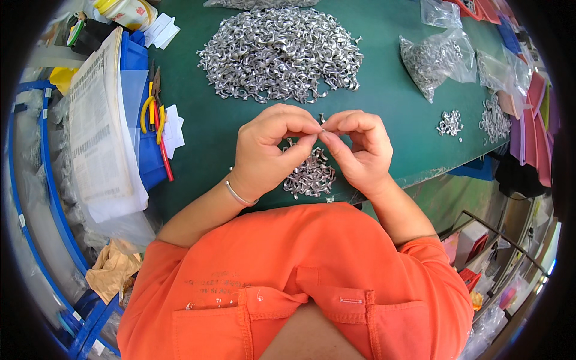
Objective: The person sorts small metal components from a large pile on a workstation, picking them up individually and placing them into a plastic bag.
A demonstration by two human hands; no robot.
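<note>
My left hand (264, 141) and my right hand (363, 150) meet over the green table, thumbs and forefingers pinched together. Between the fingertips is a small silvery metal piece (323, 130), mostly covered, so its exact shape does not show. A bracelet circles my left wrist. Just below the hands lies a small heap of curved silvery metal pieces (309, 176), partly hidden by my left hand. Farther away rises a much larger pile of similar curved metal pieces (279, 54).
On the green table (186, 114), yellow-handled pliers (147, 114) and a red pen (165, 153) lie at the left beside a stack of papers (99, 114). To the right are a plastic bag of metal pieces (432, 60) and two small heaps, one a metal cluster (450, 123).
</note>
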